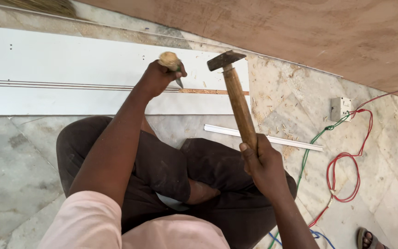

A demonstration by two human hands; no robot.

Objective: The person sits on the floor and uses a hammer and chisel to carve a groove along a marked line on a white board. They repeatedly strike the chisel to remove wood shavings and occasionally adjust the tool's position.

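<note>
With fingers wrapped tight round the low end of its handle, the right hand (264, 163) holds a steel-headed hammer with a brown wooden shaft (237, 99), head raised just beside the chisel top. Left hand (156, 77) is clenched on a chisel with a rounded, mushroomed wooden butt (170, 60); its blade tip sits in the routed groove of the long white laminated board (70, 74) lying on the marble floor (14, 175). Judging by looks: the hammer is head-heavy and stiff, so the end grip suits it; the chisel is rigid with a sharp edge, best held mid-handle; the laminate is probably brittle and chips easily. Wood chips (277, 124), a white plastic strip (263, 137) and red and green wires (346, 161) lie to the right.
</note>
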